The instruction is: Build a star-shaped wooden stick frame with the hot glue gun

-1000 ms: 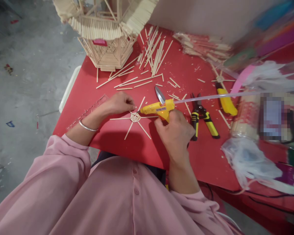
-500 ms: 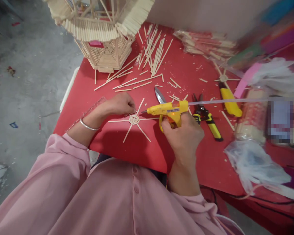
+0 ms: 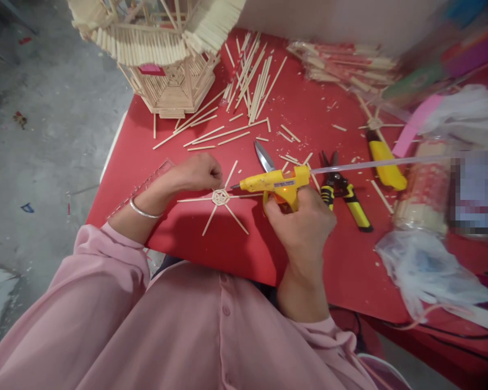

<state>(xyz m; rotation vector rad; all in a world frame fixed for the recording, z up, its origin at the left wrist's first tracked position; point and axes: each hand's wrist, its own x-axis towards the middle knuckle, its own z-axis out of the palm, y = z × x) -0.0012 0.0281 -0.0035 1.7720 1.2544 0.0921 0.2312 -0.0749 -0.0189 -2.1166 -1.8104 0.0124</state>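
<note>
My right hand is wrapped round the handle of a yellow hot glue gun, with a long clear glue stick running out of its back. The nozzle points left, close to a star-shaped stick frame that lies flat on the red table. Thin sticks spread from the frame's small woven-looking centre. At the frame's upper left, my left hand is closed, fingertips pinched near the centre; what they hold, if anything, is hidden. A clear ruler lies partly under the left forearm.
A hexagonal stick model stands at the back left. Loose sticks lie beside it. Scissors, yellow-black cutters and a yellow utility knife lie to the right. Bagged sticks and a plastic bag are farther right.
The view has shifted slightly. The glue gun's nozzle has come a little nearer the star frame's centre. My left hand stays closed at the same spot.
</note>
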